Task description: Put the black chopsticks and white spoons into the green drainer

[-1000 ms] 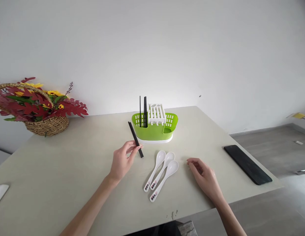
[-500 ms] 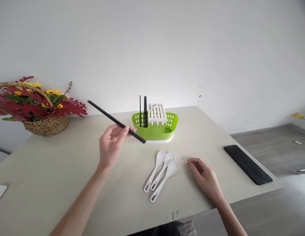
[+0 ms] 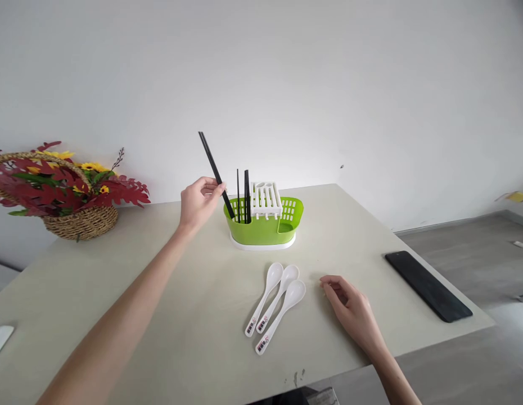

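Observation:
My left hand (image 3: 202,201) pinches a pair of black chopsticks (image 3: 211,160), closed on them near their middle. They lean to the left, and their lower ends are at the left section of a green cutlery basket (image 3: 261,234); whether they touch its inside I cannot tell. More black chopsticks (image 3: 247,194) stand upright in that section. A white slotted rack (image 3: 266,201) sits over the basket's middle. My right hand (image 3: 352,309) rests on the table, fingers loosely curled together with nothing in them. Left of it lie three white spoons (image 3: 290,295), side by side.
A wicker basket (image 3: 82,224) of red leaves and yellow flowers stands at the back left. A black phone (image 3: 428,287) lies by the table's right edge. The wall (image 3: 261,84) rises behind the table. Part of a white object (image 3: 0,340) shows at the left edge.
My left hand has moved up and forward, turning the chopsticks from low over the table to a steep lean with their lower ends at the green basket. My right hand has stayed put.

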Demonstrator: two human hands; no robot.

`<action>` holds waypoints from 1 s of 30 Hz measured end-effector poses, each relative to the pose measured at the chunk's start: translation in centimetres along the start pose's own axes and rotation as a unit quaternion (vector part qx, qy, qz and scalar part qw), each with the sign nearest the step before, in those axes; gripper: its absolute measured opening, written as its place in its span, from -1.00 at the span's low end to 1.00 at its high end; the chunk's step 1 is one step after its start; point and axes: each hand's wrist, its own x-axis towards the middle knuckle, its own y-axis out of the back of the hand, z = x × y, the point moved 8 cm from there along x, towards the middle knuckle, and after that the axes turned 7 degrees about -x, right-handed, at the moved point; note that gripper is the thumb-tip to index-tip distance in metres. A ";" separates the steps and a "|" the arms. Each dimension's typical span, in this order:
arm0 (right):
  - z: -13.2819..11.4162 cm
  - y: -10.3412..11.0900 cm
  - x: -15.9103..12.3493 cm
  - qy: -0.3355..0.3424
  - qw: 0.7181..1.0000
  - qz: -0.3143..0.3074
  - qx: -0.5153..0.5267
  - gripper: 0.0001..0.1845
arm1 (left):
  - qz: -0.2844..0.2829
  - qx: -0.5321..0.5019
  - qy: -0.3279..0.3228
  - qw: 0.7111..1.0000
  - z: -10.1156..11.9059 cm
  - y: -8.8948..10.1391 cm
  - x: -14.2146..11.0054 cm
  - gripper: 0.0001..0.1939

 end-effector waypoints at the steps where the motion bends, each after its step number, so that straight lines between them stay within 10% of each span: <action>1: 0.0 0.0 0.0 0.002 1.000 -0.001 0.001 -0.62 | -0.004 0.034 -0.001 0.999 -0.6 -0.3 0.1 -0.63; 15: 0.5 -0.3 0.1 0.009 1.000 -0.008 0.010 -0.67 | -0.114 0.217 0.015 0.969 -5.4 -3.7 1.0 -0.64; 30: 0.0 -0.2 -0.1 -0.002 1.000 -0.006 0.000 -0.62 | -0.138 0.270 -0.024 0.953 -4.1 -4.4 0.7 -0.63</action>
